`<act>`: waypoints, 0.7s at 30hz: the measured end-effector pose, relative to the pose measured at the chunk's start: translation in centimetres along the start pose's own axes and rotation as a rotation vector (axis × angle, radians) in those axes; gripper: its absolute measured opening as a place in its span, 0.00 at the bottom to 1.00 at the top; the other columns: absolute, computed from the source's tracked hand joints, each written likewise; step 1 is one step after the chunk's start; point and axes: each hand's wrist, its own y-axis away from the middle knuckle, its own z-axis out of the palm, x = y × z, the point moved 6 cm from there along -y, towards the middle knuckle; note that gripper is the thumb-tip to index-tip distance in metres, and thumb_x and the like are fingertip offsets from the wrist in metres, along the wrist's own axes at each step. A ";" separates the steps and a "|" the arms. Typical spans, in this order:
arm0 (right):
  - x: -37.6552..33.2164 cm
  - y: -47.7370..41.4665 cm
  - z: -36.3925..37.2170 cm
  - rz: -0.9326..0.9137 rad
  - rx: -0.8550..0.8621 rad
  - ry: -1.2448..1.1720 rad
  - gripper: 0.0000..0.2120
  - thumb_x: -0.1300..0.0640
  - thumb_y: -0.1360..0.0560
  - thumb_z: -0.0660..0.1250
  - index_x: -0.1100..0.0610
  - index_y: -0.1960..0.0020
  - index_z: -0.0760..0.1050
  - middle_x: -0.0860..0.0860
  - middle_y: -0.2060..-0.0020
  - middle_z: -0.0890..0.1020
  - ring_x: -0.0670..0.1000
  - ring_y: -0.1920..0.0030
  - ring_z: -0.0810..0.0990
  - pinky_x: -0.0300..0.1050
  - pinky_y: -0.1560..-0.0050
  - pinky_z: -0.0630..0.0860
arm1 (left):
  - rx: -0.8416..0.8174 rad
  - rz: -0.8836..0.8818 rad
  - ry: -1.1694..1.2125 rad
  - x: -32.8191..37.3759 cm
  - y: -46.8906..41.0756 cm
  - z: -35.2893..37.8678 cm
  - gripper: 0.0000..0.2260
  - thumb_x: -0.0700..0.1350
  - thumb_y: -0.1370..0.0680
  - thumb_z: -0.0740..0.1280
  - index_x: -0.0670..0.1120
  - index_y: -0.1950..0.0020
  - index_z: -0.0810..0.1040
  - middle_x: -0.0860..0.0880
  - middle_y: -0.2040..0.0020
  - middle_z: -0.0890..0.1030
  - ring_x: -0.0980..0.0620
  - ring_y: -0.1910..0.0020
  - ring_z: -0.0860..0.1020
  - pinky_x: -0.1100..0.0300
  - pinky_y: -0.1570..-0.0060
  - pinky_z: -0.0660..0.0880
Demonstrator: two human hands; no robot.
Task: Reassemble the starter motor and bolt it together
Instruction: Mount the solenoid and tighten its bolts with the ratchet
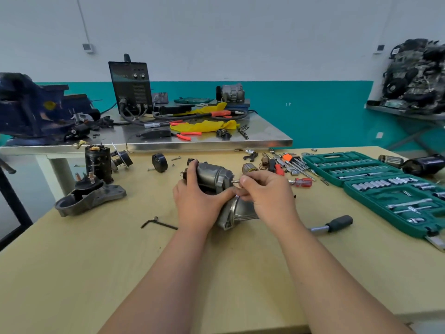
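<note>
Two hands grip grey, part-assembled starter motor.

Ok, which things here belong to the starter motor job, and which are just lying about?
In use: starter motor, gripped by left hand; bolt, pinched by right hand; socket set; ratchet.
Lying about: vise, welder, yellow rag, pliers.

In the centre of the frame, the grey cast-metal starter motor looks dull and matt, its small metal bolt bright. The pale wooden tabletop is smooth. At right, the green plastic socket cases look matt.
</note>
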 end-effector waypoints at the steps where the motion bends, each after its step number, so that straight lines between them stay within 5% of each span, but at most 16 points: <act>1: 0.2 -0.1 0.0 -0.013 0.014 0.052 0.07 0.56 0.25 0.69 0.48 0.60 0.80 0.46 0.70 0.84 0.43 0.67 0.82 0.41 0.64 0.80 | -0.018 0.006 -0.024 -0.1 -0.1 0.0 0.54 0.81 0.45 0.66 0.72 0.25 0.45 0.51 0.34 0.71 0.48 0.33 0.68 0.45 0.37 0.72; 6: 1.1 -0.4 0.3 -0.027 0.043 0.155 0.07 0.52 0.25 0.68 0.47 0.61 0.81 0.38 0.72 0.80 0.36 0.70 0.77 0.29 0.70 0.67 | 0.007 0.015 -0.058 -1.1 -0.1 -0.2 0.55 0.83 0.46 0.64 0.71 0.25 0.45 0.52 0.35 0.72 0.48 0.35 0.69 0.45 0.39 0.74; 13: 1.1 0.2 1.0 -0.011 0.178 0.093 0.07 0.52 0.24 0.67 0.52 0.58 0.82 0.43 0.66 0.82 0.39 0.62 0.80 0.36 0.61 0.74 | 0.074 0.005 -0.094 -1.6 0.3 -0.4 0.54 0.83 0.46 0.63 0.71 0.24 0.46 0.54 0.36 0.73 0.51 0.37 0.71 0.46 0.41 0.75; 21: 1.0 0.3 0.9 -0.034 0.190 0.126 0.07 0.51 0.24 0.67 0.51 0.58 0.82 0.41 0.65 0.82 0.36 0.61 0.79 0.27 0.67 0.70 | 0.105 0.016 -0.078 -0.8 1.1 -1.2 0.52 0.83 0.44 0.62 0.71 0.24 0.47 0.53 0.37 0.74 0.51 0.38 0.71 0.48 0.41 0.75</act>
